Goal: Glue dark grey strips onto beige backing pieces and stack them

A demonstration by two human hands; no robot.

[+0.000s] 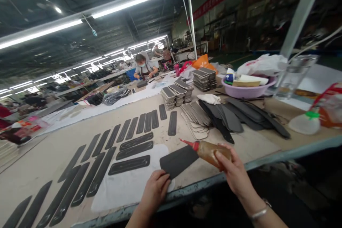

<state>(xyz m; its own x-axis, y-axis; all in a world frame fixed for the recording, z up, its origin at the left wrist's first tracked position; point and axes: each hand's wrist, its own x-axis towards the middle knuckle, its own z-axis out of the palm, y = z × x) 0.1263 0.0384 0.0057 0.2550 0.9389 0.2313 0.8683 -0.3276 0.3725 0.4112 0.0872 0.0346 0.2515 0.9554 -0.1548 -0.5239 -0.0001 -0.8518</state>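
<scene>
My right hand (233, 167) is wrapped round a squeeze bottle (210, 152) of amber-brown liquid, its red tapered nozzle pointing left. The nozzle tip is above the table, beyond the far edge of a dark grey flat panel (179, 160). My left hand (156, 188) has its fingers bent together at the panel's near left corner, gripping it there. Left of the panel, several dark strips (129, 165) with glossy wet-looking lines lie on a white sheet (114, 194) and on the brown table covering.
Stacked pale-edged pieces (195, 119) and loose dark panels (237, 114) lie farther back. A purple basin (245, 89) with items, a round bottle with a green cap (306, 123) and a clear container (295, 78) stand right. A co-worker (145, 67) sits across the table.
</scene>
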